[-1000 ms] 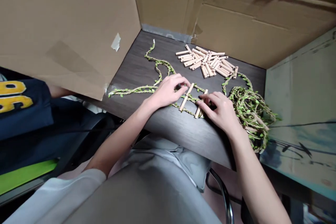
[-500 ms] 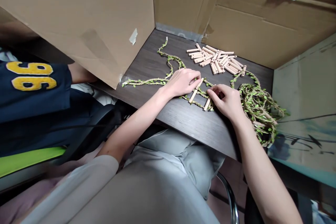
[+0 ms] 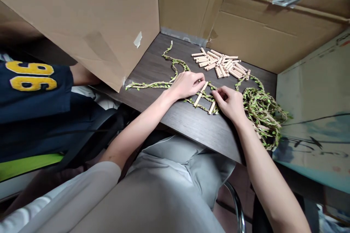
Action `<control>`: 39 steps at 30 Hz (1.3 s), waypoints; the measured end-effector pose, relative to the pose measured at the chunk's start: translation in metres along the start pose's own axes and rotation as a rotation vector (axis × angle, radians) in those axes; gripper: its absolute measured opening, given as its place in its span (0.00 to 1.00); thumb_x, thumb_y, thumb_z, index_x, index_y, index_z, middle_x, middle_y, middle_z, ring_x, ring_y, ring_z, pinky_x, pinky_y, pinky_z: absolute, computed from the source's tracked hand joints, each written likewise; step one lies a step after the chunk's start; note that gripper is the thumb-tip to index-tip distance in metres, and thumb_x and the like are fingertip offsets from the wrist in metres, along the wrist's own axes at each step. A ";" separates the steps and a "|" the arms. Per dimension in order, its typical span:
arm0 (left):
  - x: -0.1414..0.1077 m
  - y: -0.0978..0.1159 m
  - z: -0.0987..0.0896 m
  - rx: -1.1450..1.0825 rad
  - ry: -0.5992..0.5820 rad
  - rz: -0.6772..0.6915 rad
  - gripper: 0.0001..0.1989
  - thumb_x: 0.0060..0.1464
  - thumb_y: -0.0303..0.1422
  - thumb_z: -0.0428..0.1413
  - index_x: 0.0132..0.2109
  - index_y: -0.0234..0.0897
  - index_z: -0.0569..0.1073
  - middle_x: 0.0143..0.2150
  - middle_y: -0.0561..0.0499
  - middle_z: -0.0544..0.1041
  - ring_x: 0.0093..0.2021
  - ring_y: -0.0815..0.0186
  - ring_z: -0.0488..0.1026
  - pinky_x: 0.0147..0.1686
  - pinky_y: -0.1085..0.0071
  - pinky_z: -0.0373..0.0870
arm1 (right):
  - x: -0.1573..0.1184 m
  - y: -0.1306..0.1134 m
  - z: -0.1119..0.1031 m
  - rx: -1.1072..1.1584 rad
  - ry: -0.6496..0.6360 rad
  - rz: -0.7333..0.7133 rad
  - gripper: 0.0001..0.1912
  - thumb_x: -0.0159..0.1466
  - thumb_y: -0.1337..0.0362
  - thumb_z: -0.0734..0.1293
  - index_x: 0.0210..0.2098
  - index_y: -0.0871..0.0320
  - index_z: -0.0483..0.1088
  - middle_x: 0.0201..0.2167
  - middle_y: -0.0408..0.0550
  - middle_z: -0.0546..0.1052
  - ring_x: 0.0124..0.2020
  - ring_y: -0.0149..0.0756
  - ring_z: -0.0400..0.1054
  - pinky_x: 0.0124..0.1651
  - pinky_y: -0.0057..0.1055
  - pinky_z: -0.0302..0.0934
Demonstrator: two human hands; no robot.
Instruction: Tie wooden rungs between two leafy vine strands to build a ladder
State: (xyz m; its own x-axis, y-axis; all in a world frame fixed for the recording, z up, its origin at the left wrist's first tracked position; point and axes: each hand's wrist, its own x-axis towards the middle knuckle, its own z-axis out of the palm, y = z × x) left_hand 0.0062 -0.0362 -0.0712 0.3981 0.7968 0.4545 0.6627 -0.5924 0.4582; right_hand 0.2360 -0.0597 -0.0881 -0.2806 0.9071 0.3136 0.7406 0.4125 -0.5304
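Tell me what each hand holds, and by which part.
The left hand pinches the upper end of a pale wooden peg. The right hand has its fingertips on the green leaf-covered vine beside a second pale wooden peg; its exact hold is hidden.

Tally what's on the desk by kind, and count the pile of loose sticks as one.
Hands: 2 (left hand, right hand)
Wooden sticks across the leafy vine: 2
Coiled vine bundle: 1
Loose stick pile: 1
Total: 6
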 end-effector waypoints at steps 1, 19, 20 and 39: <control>0.000 0.000 0.000 0.001 -0.001 -0.003 0.11 0.64 0.33 0.53 0.37 0.37 0.79 0.28 0.51 0.77 0.30 0.64 0.72 0.33 0.69 0.58 | 0.000 0.000 0.000 0.001 0.001 0.002 0.15 0.68 0.54 0.66 0.31 0.57 0.73 0.22 0.42 0.72 0.24 0.32 0.60 0.32 0.30 0.52; 0.002 -0.001 -0.014 -0.064 -0.045 -0.018 0.10 0.62 0.28 0.52 0.45 0.37 0.77 0.38 0.49 0.78 0.38 0.63 0.73 0.38 0.68 0.64 | -0.012 -0.004 -0.030 0.137 0.031 0.001 0.13 0.71 0.56 0.65 0.42 0.57 0.77 0.28 0.44 0.76 0.26 0.33 0.66 0.33 0.31 0.60; 0.002 -0.001 -0.016 -0.069 -0.060 -0.008 0.10 0.62 0.27 0.51 0.46 0.37 0.77 0.40 0.49 0.78 0.40 0.62 0.73 0.40 0.68 0.65 | -0.012 -0.003 -0.031 0.143 0.017 -0.011 0.12 0.70 0.56 0.66 0.43 0.57 0.77 0.29 0.44 0.76 0.26 0.33 0.66 0.34 0.31 0.61; -0.002 0.003 -0.017 -0.088 -0.353 0.050 0.07 0.59 0.31 0.57 0.45 0.40 0.77 0.44 0.52 0.79 0.48 0.60 0.73 0.52 0.59 0.56 | -0.013 -0.013 -0.026 0.048 -0.157 -0.088 0.13 0.70 0.53 0.68 0.47 0.56 0.74 0.34 0.48 0.74 0.38 0.43 0.69 0.44 0.37 0.63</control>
State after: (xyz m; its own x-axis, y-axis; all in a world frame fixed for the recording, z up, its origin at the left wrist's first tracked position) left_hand -0.0032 -0.0414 -0.0576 0.6330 0.7496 0.1933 0.5859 -0.6271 0.5133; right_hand 0.2465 -0.0793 -0.0647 -0.4380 0.8675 0.2357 0.6801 0.4912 -0.5442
